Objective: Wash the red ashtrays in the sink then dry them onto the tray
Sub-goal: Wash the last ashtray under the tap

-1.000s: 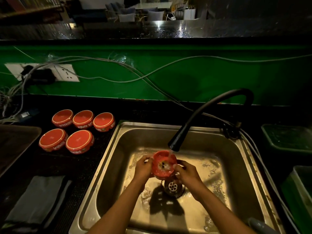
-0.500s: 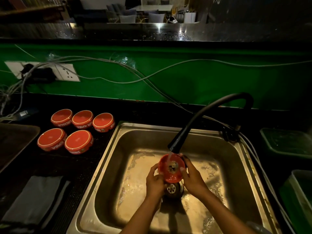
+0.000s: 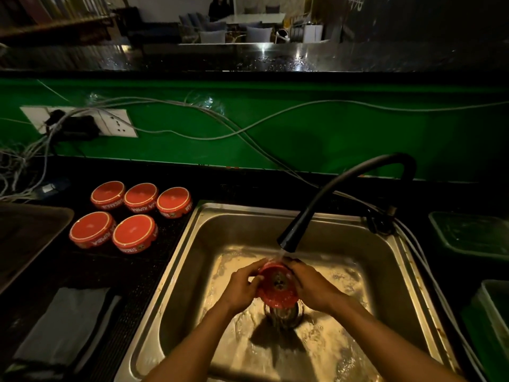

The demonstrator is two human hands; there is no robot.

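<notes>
Over the drain of the steel sink (image 3: 192, 244) I hold a red ashtray (image 3: 276, 285) under running water from the black tap (image 3: 287, 241). My left hand (image 3: 242, 285) grips its left rim with curled fingers. Its right side is held by my right hand (image 3: 311, 288), fingers wrapped over the top edge. The ashtray's hollow faces me, tilted. Several more red ashtrays (image 3: 133, 234) lie upside down on the dark counter left of the sink. A dark tray (image 3: 30, 232) sits at the far left edge.
A grey folded cloth (image 3: 63, 326) lies on the counter at the lower left. Cables (image 3: 192, 128) and a wall socket (image 3: 115, 125) run along the green back wall. Green plastic tubs (image 3: 473, 232) stand right of the sink.
Both hands with the ashtray shifted a little right and lower from under the spout, and the ashtray has been turned between them. The other ashtrays have not moved.
</notes>
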